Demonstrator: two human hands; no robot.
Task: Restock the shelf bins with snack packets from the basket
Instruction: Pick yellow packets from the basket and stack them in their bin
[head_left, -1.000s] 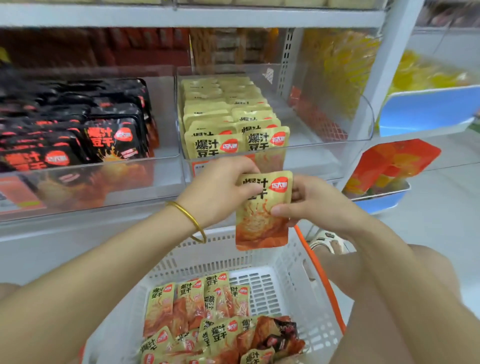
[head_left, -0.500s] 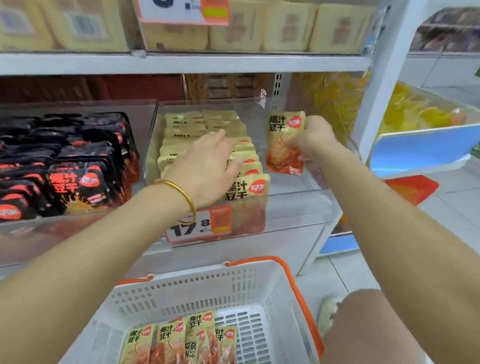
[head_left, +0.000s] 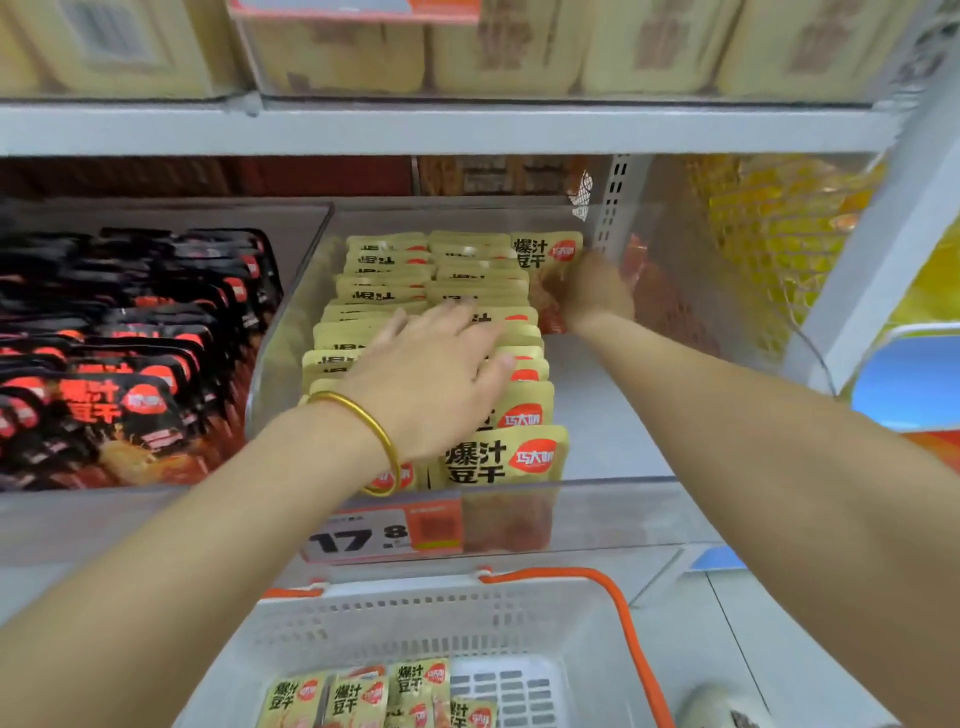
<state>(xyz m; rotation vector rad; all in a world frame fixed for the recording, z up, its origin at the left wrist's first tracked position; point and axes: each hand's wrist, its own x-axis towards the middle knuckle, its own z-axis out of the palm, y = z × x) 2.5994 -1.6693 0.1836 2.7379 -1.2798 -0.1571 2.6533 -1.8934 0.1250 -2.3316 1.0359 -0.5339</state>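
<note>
A clear shelf bin (head_left: 613, 486) holds two rows of yellow snack packets (head_left: 498, 460) standing on edge. My right hand (head_left: 597, 293) is deep at the bin's back right, shut on one yellow packet (head_left: 545, 254) held upright beside the right row. My left hand (head_left: 441, 374), with a gold bangle on the wrist, lies flat with spread fingers on top of the rows and holds nothing. Below, the white basket (head_left: 415, 618) with an orange handle contains more yellow packets (head_left: 363, 696).
A neighbouring bin at the left is full of black snack packets (head_left: 119, 358). A price tag (head_left: 384, 535) hangs on the bin's front. The shelf board (head_left: 467, 127) above is close over the bin. The right part of the bin floor (head_left: 608, 415) is bare.
My right hand has carried the yellow packet further back and down into the bin's rear right. My left hand has slid further over the rows. The view has moved closer to the shelf.
</note>
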